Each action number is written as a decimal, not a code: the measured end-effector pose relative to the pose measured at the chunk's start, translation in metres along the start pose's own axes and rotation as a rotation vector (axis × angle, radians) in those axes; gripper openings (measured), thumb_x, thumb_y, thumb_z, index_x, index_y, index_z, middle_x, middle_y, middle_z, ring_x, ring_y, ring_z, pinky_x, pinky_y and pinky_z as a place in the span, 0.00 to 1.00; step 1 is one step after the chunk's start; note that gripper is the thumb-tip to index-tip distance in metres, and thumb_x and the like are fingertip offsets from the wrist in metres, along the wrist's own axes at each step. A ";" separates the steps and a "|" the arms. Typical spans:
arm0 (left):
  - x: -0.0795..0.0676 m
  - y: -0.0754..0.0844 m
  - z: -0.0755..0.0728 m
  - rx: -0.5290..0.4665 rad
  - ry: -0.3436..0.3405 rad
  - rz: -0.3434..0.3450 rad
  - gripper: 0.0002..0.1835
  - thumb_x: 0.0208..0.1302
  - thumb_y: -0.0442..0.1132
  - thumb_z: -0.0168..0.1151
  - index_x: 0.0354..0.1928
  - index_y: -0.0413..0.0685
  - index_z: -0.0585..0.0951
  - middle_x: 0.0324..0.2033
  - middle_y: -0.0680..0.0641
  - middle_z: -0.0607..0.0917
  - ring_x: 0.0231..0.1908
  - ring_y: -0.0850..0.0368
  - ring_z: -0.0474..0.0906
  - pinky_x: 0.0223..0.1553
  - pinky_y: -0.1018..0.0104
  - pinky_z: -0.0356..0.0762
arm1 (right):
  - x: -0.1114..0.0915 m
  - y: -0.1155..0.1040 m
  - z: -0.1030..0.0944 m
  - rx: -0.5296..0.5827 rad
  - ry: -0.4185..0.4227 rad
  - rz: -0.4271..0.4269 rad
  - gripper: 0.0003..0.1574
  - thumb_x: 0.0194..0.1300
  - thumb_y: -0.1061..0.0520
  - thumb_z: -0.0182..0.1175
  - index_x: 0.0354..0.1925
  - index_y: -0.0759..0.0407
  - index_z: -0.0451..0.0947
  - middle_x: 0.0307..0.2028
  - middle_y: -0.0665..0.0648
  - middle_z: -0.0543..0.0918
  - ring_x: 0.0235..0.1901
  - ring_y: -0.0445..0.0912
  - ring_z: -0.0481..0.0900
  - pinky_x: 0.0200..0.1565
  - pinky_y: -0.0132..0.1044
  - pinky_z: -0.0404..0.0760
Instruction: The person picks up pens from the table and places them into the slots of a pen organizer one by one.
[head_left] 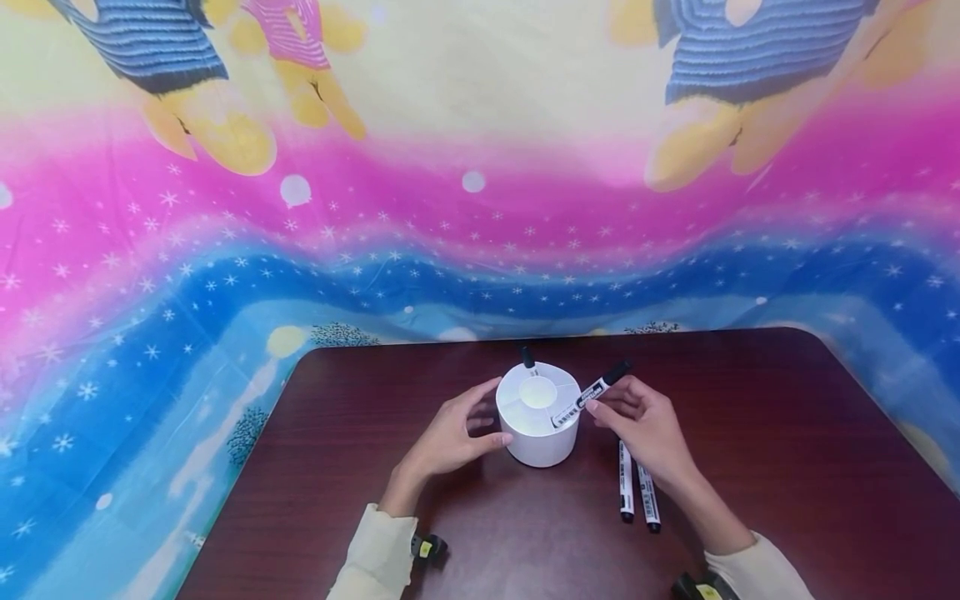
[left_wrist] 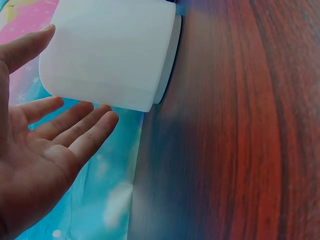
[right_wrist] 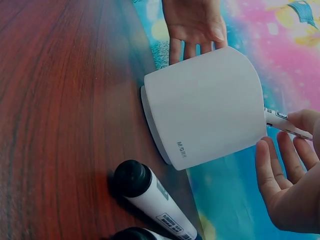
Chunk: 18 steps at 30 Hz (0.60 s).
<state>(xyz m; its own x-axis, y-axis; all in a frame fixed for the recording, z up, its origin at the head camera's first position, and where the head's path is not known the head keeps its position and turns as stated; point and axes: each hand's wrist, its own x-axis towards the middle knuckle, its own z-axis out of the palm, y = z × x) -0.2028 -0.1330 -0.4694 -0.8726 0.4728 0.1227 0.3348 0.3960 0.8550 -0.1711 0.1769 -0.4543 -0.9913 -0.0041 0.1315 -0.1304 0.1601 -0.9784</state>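
Note:
A white round pen holder [head_left: 542, 450] with a divided top stands upright on the table. My left hand [head_left: 453, 435] is at its left side, thumb and fingertips touching the wall. In the left wrist view those fingers lie nearly straight, with the palm away from the holder [left_wrist: 107, 55]. My right hand [head_left: 652, 429] pinches a white whiteboard marker [head_left: 594, 392] with a black upper end. This marker leans over the holder's right part, its lower end in a compartment. Another black-ended marker [head_left: 529, 360] sticks up from the back of the holder.
Two more markers, one on the left [head_left: 627, 483] and one on the right [head_left: 648, 500], lie on the dark red-brown table [head_left: 337, 467] below my right hand. A colourful patterned cloth [head_left: 480, 250] hangs behind the table's far edge. Small black devices sit at both wrists.

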 end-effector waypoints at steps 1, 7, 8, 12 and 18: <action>0.000 0.000 0.000 0.000 0.000 -0.001 0.47 0.64 0.46 0.79 0.82 0.55 0.66 0.74 0.45 0.78 0.66 0.44 0.83 0.67 0.48 0.84 | 0.000 0.000 0.000 -0.007 -0.003 0.001 0.20 0.71 0.60 0.72 0.54 0.69 0.80 0.47 0.62 0.91 0.43 0.39 0.92 0.46 0.32 0.92; -0.001 0.001 0.000 0.004 -0.001 -0.004 0.47 0.64 0.46 0.79 0.82 0.55 0.66 0.74 0.46 0.78 0.66 0.44 0.83 0.67 0.47 0.84 | -0.002 -0.001 -0.004 -0.102 -0.020 -0.019 0.20 0.70 0.56 0.74 0.54 0.64 0.83 0.51 0.66 0.91 0.45 0.35 0.89 0.48 0.26 0.89; -0.001 0.002 0.000 0.005 -0.002 -0.005 0.47 0.64 0.46 0.79 0.82 0.56 0.66 0.74 0.46 0.77 0.66 0.44 0.83 0.67 0.47 0.84 | -0.003 -0.001 -0.005 -0.119 -0.023 -0.028 0.19 0.70 0.55 0.74 0.54 0.63 0.83 0.51 0.66 0.91 0.45 0.34 0.89 0.49 0.25 0.88; -0.001 0.002 0.000 0.008 -0.003 -0.011 0.48 0.64 0.47 0.79 0.82 0.56 0.66 0.74 0.46 0.77 0.67 0.44 0.83 0.67 0.48 0.84 | -0.003 -0.002 -0.008 -0.155 -0.038 -0.070 0.20 0.68 0.55 0.76 0.55 0.60 0.85 0.52 0.64 0.91 0.46 0.34 0.89 0.49 0.24 0.87; -0.001 0.003 0.000 0.013 -0.003 -0.015 0.48 0.64 0.47 0.79 0.82 0.55 0.66 0.74 0.46 0.77 0.67 0.44 0.83 0.67 0.48 0.84 | -0.003 -0.003 -0.010 -0.188 -0.047 -0.099 0.24 0.67 0.54 0.77 0.59 0.56 0.85 0.54 0.63 0.90 0.51 0.39 0.89 0.50 0.24 0.87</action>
<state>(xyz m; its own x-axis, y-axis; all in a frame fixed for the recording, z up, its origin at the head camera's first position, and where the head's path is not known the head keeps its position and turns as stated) -0.2008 -0.1325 -0.4667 -0.8764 0.4692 0.1084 0.3264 0.4134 0.8500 -0.1671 0.1862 -0.4502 -0.9741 -0.0742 0.2136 -0.2261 0.3384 -0.9134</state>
